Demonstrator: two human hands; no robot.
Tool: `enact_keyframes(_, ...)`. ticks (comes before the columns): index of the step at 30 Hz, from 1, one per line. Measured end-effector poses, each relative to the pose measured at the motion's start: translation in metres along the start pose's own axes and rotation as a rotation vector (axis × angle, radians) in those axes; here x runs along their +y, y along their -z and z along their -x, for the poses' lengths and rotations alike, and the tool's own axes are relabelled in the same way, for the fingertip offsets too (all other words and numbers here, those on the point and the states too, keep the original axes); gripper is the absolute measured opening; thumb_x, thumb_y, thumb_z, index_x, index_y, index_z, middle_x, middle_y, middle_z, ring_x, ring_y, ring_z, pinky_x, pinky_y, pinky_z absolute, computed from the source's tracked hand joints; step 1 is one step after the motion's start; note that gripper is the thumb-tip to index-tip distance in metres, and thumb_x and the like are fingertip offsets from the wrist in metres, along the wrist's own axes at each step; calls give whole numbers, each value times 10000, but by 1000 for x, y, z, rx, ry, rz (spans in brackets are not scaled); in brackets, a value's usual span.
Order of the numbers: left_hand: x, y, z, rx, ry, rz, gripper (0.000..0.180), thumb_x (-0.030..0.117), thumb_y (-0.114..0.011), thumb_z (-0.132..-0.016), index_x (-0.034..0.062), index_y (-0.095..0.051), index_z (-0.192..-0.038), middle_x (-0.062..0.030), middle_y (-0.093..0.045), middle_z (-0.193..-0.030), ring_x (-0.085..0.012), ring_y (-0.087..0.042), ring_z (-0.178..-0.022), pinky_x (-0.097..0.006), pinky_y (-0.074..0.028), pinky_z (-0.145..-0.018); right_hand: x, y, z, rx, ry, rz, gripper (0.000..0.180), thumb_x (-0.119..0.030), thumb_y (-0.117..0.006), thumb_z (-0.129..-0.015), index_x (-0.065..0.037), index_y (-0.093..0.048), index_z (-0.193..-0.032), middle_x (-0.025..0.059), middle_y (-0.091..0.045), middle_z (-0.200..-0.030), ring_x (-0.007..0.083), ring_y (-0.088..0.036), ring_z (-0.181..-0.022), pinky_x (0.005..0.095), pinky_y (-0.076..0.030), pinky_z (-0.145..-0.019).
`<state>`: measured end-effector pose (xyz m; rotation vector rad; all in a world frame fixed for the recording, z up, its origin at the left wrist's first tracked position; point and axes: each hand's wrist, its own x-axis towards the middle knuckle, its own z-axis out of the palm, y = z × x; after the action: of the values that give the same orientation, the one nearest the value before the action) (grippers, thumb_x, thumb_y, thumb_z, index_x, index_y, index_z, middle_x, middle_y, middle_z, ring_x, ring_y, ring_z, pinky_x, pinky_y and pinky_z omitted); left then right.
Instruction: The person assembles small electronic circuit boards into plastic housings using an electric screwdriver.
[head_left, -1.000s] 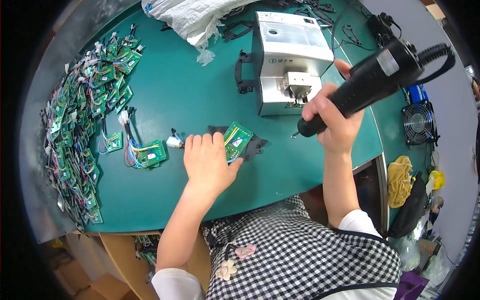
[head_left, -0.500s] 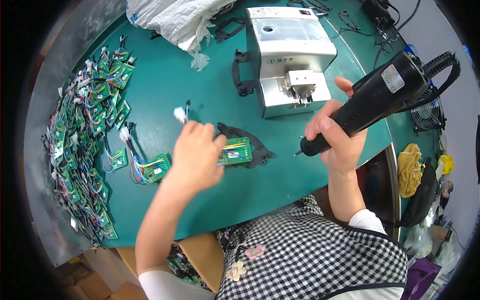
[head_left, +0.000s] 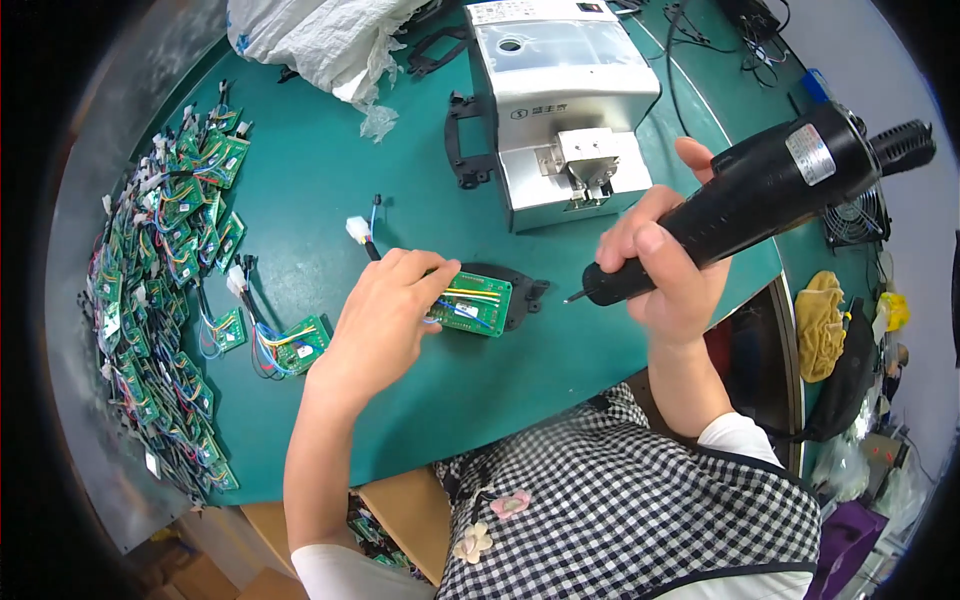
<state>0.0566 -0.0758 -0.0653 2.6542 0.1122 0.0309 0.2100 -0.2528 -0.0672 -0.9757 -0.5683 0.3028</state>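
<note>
My left hand [head_left: 392, 310] grips the left end of a green circuit board [head_left: 478, 305] with yellow and blue wires. Beneath the board lies a black plastic bracket [head_left: 535, 292], mostly covered. A white connector [head_left: 358, 230] on a dark cable sticks out beyond the fingers of that hand. In my right hand [head_left: 672, 265] is a black electric screwdriver [head_left: 745, 215], held tilted with its thin bit pointing left, a little to the right of the board and apart from it. Whether a screw sits on the bit is too small to tell.
A silver metal machine [head_left: 565, 110] stands at the back, with another black bracket [head_left: 465, 140] beside it. Many wired boards [head_left: 165, 270] are heaped along the left edge. One wired board [head_left: 300, 345] lies left of my left hand. A white plastic bag [head_left: 310, 45] is at the back.
My left hand and the board have shifted so the board covers more of the bracket. The screwdriver has tipped flatter, its bit moving slightly left and up. The whole view has shifted a little.
</note>
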Motion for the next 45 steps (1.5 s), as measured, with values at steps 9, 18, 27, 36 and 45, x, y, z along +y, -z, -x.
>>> enact_keyframes(9,2,-21,-11,-23,30,-37,528,-36,-690,-580,0,-566,-1091,-105,-540,-1062,-279,-496,-963,-366,-402,-838,25,-14,-4,-120,135,28,820,10,-593,-747,-30,-72,-1378,77,-543,-669,148,-543,-557,261,-471,-557)
enact_keyframes(18,2,-26,-12,-19,26,-106,524,-7,-714,-574,-8,-573,-1079,-78,-521,-1025,-228,-506,-919,-341,-416,-788,42,-19,-4,-226,159,245,766,37,-582,-745,-14,-111,-1346,99,-544,-692,163,-550,-572,274,-485,-570)
enact_keyframes(27,1,-32,-11,20,5,-129,510,12,-729,-551,-8,-582,-1039,-75,-507,-923,-231,-517,-865,-341,-423,-742,45,-24,-10,-448,101,286,67,-19,-648,-650,-37,-603,-697,70,-575,-858,95,-481,-573,236,-373,-584)
enact_keyframes(36,32,-54,8,200,193,-97,570,7,-730,-573,16,-545,-1112,-108,-534,-1064,-275,-519,-946,-377,-414,-811,-20,-12,-62,-121,522,93,664,41,-552,-752,56,-199,-1315,54,-565,-639,117,-547,-538,235,-471,-566)
enact_keyframes(45,28,-72,21,350,207,-56,487,58,-718,-622,5,-567,-1082,-110,-565,-1088,-265,-520,-967,-380,-391,-841,-7,-9,-34,-184,232,162,722,-29,-577,-755,-5,-163,-1347,72,-518,-638,153,-531,-513,297,-473,-513)
